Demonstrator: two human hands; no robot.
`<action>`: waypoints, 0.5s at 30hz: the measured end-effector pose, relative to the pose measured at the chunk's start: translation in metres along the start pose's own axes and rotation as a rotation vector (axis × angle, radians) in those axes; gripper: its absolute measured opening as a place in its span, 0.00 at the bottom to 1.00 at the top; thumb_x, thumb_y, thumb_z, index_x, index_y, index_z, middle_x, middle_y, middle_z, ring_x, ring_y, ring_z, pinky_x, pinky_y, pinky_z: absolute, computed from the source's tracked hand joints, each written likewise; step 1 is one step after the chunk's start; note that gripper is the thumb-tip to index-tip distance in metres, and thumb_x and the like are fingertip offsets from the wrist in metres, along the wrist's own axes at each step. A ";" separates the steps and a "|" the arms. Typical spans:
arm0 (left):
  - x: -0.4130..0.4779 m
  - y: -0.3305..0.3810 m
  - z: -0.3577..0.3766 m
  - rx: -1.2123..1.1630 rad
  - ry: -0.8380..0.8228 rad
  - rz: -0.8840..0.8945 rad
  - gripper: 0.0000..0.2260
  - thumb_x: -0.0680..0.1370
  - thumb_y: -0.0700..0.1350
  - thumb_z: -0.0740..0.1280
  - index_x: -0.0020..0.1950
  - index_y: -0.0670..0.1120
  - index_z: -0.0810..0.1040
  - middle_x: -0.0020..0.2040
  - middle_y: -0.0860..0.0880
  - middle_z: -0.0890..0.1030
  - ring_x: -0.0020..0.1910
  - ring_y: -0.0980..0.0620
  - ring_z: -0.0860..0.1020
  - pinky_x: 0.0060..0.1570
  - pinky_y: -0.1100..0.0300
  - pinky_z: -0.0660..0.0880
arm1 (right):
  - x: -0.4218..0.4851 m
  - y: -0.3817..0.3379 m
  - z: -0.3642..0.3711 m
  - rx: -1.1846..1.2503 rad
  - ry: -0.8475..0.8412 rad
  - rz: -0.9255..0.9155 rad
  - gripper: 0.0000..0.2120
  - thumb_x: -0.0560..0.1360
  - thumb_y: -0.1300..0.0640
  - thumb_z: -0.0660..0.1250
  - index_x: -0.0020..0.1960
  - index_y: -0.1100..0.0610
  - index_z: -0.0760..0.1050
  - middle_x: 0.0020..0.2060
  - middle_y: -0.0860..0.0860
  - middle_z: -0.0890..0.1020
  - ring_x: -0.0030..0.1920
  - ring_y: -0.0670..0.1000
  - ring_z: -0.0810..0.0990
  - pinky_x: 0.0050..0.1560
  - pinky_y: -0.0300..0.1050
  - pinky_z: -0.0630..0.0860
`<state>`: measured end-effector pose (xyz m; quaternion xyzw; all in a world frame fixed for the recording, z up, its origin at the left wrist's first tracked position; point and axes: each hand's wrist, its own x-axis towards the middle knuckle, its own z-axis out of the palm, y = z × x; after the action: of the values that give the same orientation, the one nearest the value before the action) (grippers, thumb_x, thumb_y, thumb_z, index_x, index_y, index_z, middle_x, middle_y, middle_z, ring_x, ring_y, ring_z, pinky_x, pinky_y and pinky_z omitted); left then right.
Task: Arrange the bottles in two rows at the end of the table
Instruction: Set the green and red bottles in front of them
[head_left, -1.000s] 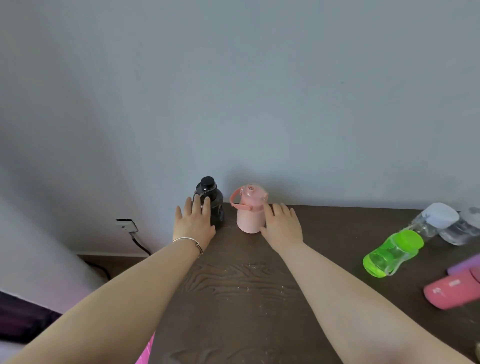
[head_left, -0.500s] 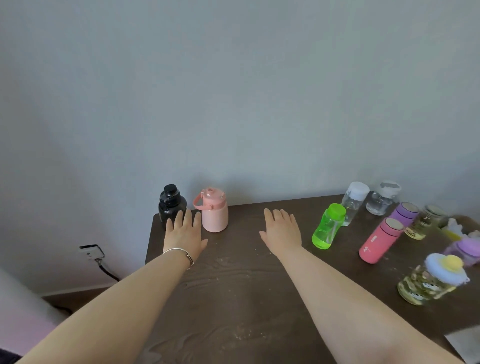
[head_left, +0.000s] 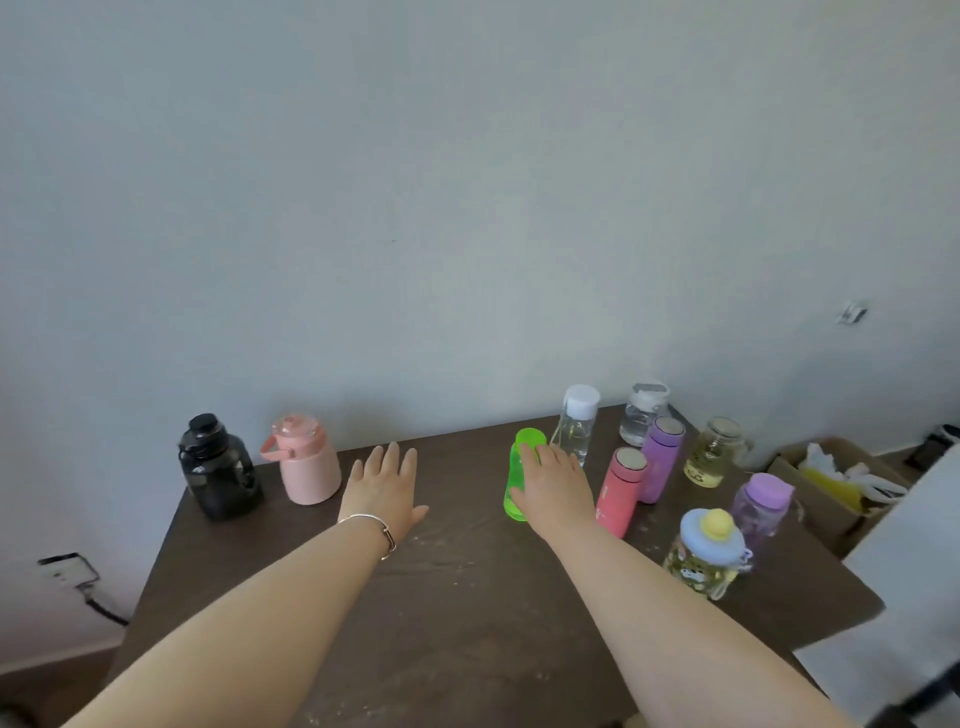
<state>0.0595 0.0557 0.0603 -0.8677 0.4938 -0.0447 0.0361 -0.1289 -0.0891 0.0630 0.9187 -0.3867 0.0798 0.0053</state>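
A black bottle (head_left: 218, 467) and a pink jug (head_left: 306, 462) stand side by side at the far left end of the dark table (head_left: 467, 623). My left hand (head_left: 384, 488) hovers flat and empty just right of the pink jug. My right hand (head_left: 556, 488) reaches onto the right side of an upright green bottle (head_left: 517, 483), fingers extended against it; the thumb is hidden. Behind it stand a white-capped clear bottle (head_left: 576, 426) and a grey-lidded clear bottle (head_left: 641, 415). A pink flask (head_left: 621, 491), a purple flask (head_left: 661, 457) and several other bottles cluster at the right.
A glass jar of yellow liquid (head_left: 711, 460), a translucent purple bottle (head_left: 761, 504) and a bottle with a blue and yellow lid (head_left: 706, 553) stand near the table's right edge. A cardboard box (head_left: 831, 483) sits beyond it. A wall socket (head_left: 67, 571) is low on the left.
Both hands left the black and pink bottles and moved right. My right hand has reached the green bottle. The view swung right, showing the bottle cluster.
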 end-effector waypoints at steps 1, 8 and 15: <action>0.005 0.020 -0.002 0.005 0.004 0.010 0.38 0.77 0.62 0.61 0.79 0.46 0.48 0.79 0.44 0.52 0.77 0.44 0.51 0.74 0.46 0.53 | -0.002 0.016 -0.001 -0.001 0.007 -0.001 0.30 0.79 0.45 0.62 0.76 0.56 0.60 0.69 0.54 0.71 0.71 0.57 0.66 0.71 0.54 0.62; 0.031 0.118 -0.007 0.006 0.007 0.031 0.38 0.77 0.61 0.61 0.79 0.47 0.48 0.79 0.44 0.52 0.78 0.44 0.51 0.74 0.46 0.53 | -0.008 0.107 0.007 0.040 -0.024 0.026 0.31 0.78 0.44 0.63 0.76 0.56 0.60 0.70 0.54 0.70 0.72 0.57 0.65 0.70 0.53 0.63; 0.054 0.150 -0.004 -0.017 -0.023 0.018 0.38 0.76 0.62 0.61 0.79 0.47 0.48 0.79 0.44 0.52 0.77 0.44 0.51 0.74 0.47 0.53 | -0.001 0.160 0.015 0.064 -0.044 0.114 0.32 0.78 0.44 0.64 0.76 0.56 0.59 0.72 0.55 0.68 0.72 0.57 0.66 0.71 0.54 0.63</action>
<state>-0.0416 -0.0669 0.0500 -0.8640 0.5013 -0.0300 0.0346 -0.2410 -0.2017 0.0396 0.8964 -0.4357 0.0720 -0.0370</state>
